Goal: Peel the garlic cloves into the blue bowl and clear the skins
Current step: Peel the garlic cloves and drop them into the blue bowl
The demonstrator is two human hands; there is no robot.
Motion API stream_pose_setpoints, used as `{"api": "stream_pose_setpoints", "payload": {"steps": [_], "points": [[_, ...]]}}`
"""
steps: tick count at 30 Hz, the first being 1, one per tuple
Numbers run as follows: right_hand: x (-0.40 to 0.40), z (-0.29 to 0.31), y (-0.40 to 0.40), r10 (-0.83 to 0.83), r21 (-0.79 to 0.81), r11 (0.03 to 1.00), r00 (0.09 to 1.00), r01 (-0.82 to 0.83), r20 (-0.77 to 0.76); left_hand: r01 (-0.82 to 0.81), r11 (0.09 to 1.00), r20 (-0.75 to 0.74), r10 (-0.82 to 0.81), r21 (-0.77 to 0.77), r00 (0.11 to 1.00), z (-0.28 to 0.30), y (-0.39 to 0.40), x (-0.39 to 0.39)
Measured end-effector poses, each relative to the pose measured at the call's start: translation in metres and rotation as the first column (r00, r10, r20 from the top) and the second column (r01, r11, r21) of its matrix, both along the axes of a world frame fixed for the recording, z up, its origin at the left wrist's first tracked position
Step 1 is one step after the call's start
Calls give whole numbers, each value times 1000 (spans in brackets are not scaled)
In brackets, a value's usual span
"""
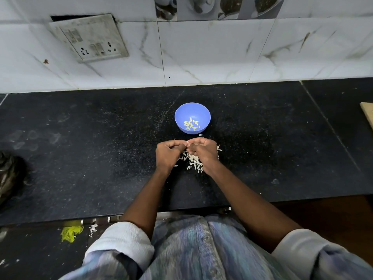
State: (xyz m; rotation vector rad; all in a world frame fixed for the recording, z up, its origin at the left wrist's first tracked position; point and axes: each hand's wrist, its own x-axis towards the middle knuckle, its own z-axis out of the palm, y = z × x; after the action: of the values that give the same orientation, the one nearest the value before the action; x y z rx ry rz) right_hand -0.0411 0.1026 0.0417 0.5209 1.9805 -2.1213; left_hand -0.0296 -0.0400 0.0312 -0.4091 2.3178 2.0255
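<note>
We find peeled cloves (191, 124) in the blue bowl (181, 110); left hand (169, 152) and right hand (201, 150) pinch something tiny at centre; skins (194, 161) uncleared on the desk (80, 148).

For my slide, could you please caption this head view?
Both hands, left and right, peel a garlic clove over a skin pile near the blue bowl.
</note>
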Motion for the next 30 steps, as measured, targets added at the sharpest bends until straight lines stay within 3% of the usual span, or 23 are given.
{"api": "stream_pose_setpoints", "payload": {"steps": [5,15,24,30], "points": [[1,-1,2,34,62,998,998,-30,-60,10,996,42,-13,84,999,2,0,0],[-1,-1,8,121,93,989,991,-115,-64,65,997,-18,-66,-36,998,6,-6,1],[-3,-5,12,113,19,993,993,-113,-21,111,975,-116,-135,-190,984,7,0,2],[-4,-5,12,98,-72,993,995,-98,0,101,986,-119,-117,-134,986,8,4,2]]}}
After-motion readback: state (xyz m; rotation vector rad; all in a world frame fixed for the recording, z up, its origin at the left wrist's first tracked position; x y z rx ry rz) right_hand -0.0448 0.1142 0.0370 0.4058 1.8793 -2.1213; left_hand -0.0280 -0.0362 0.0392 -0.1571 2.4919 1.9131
